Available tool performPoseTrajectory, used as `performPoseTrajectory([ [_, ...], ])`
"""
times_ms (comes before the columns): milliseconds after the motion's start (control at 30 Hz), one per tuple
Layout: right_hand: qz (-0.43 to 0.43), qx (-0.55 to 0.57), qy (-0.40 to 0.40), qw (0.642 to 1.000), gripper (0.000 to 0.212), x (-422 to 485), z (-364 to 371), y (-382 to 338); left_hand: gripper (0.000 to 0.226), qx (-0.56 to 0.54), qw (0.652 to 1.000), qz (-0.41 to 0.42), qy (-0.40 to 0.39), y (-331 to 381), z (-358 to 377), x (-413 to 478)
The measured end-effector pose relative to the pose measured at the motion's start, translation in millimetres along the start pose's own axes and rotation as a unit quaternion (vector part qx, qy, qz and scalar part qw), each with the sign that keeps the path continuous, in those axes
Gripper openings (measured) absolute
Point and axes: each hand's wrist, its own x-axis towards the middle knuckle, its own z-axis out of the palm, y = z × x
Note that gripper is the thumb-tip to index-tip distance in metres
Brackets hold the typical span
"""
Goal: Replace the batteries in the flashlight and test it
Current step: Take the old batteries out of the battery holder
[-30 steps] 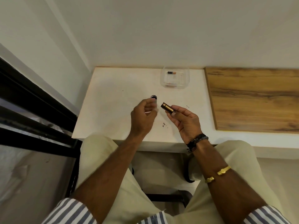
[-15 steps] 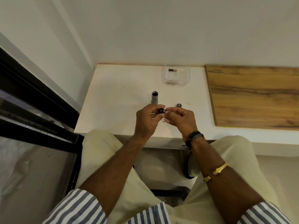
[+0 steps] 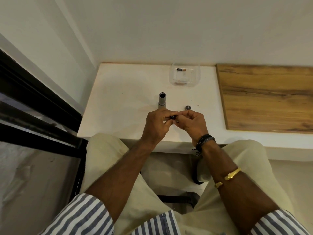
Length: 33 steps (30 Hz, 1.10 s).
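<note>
The flashlight point(image 3: 162, 101) stands open on the worktop point(image 3: 122, 92), its cap point(image 3: 187, 107) beside it. Both hands, left hand point(image 3: 156, 123) and right hand point(image 3: 192, 122), pinch a small dark part point(image 3: 173, 117), likely a battery holder. Another battery point(image 3: 181, 69) waits in the tray point(image 3: 196, 78). Reloading, closing and testing remain.

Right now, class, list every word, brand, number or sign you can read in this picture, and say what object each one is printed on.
No text can be read.
Black and copper battery in the clear plastic container: faint marking on its wrapper, too small and blurred to read.
Small round dark cap on the white table: a pale mark on top, unreadable.
Grey cylindrical flashlight body: no lettering visible.
</note>
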Motion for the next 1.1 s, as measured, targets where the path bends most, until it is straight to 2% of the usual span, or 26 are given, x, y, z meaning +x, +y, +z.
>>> performPoseTrajectory([
  [200,-0.007,0.010,0.035,0.999,0.012,-2.8,7.0,-2.9,0.033,0.002,1.000,0.016,-0.006,2.1,2.1,1.6],
  [400,-0.020,0.091,0.007,0.996,0.016,-6.3,5.6,-4.7,0.029,-0.041,0.997,-0.039,0.048,-1.4,-0.8,5.8],
  [567,-0.042,0.082,-0.017,0.996,0.016,-6.7,2.3,-5.7,0.030,-0.064,0.993,-0.075,0.071,-3.9,0.8,5.6],
  [667,-0.058,0.058,-0.030,0.996,0.018,-6.6,0.3,-6.6,0.029,-0.086,0.992,-0.076,0.054,-5.4,1.4,5.0],
  [767,-0.077,0.048,0.013,0.996,0.018,-4.3,-0.2,-5.9,0.030,-0.137,0.983,-0.117,0.037,-5.6,3.7,6.8],
  [833,-0.072,0.058,0.067,0.993,0.016,1.2,-4.5,-6.0,0.029,-0.206,0.961,-0.184,0.029,-7.6,6.1,8.8],
  [967,-0.027,0.047,0.189,0.980,0.005,22.5,-23.6,-1.9,0.028,-0.437,0.841,-0.319,0.012,-9.1,6.6,11.0],
  [1100,0.020,-0.053,0.223,0.973,0.011,46.1,-38.1,6.8,0.032,-0.530,0.762,-0.371,0.004,-13.1,8.6,12.5],
])
